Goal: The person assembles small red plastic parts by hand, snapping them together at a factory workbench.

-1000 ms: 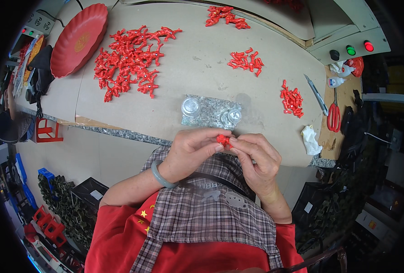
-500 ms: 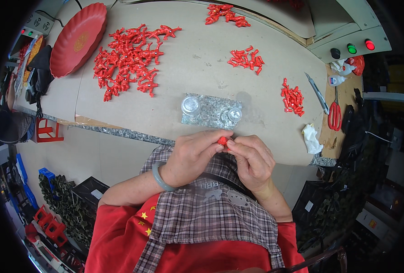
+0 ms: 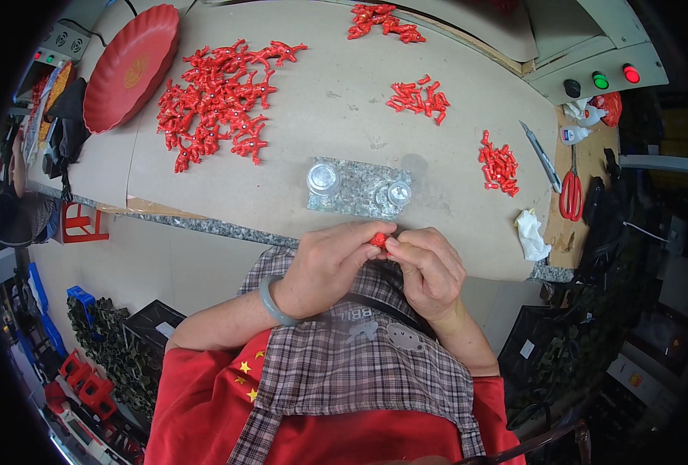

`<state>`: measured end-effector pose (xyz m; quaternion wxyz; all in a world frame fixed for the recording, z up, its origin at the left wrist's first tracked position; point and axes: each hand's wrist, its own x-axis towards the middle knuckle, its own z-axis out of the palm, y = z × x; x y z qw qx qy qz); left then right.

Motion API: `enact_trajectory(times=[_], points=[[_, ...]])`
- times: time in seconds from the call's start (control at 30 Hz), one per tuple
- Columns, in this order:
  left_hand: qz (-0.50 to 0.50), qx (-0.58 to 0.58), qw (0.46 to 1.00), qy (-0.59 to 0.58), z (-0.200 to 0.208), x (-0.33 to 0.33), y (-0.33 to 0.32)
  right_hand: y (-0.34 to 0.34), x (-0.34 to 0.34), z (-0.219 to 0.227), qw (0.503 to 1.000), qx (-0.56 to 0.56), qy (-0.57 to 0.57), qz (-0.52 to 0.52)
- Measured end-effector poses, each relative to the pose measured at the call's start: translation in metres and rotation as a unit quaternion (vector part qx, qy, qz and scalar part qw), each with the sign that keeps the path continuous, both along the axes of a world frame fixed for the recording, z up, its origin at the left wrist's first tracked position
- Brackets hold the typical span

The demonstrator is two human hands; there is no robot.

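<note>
Left hand (image 3: pixel 332 252) and right hand (image 3: pixel 434 271): fingertips pinching one small red piece (image 3: pixel 379 239), at the front edge of the counter (image 3: pixel 243 178). Handling, as judged: left steady, right pressing lightly, piece kept visible. Stone slab (image 3: pixel 352 186): near front edge, middle. Red figures (image 3: pixel 218 108), heaped: toward back left corner.

Pale floor (image 3: pixel 197 263), red stool (image 3: pixel 85 237), paper-covered workbench (image 3: pixel 313 116)

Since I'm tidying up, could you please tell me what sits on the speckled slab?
Two round containers are on the slab; the tabletop beneath the slab is covered and cannot be seen.
</note>
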<state>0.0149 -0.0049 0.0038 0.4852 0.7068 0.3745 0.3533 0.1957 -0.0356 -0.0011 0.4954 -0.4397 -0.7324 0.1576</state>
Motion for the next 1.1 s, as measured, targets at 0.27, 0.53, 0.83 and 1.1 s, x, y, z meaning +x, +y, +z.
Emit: enact_trajectory(times=[0.27, 0.53, 0.83, 1.1], points=[[-0.008, -0.012, 1.0, -0.007, 0.002, 0.0, 0.001, 0.0, 0.001, -0.001, 1.0, -0.002, 0.007, 0.008], [-0.008, 0.051, 0.998, -0.023, -0.004, 0.001, 0.003, 0.003, 0.007, -0.002, 0.999, 0.016, -0.006, 0.027], [-0.018, 0.101, 0.994, -0.024, -0.008, 0.0, 0.004, -0.001, 0.006, 0.002, 1.0, 0.01, 0.019, -0.006], [-0.028, 0.116, 0.992, -0.032, -0.008, 0.0, 0.005, -0.002, 0.006, 0.003, 0.999, 0.036, -0.013, 0.007]])
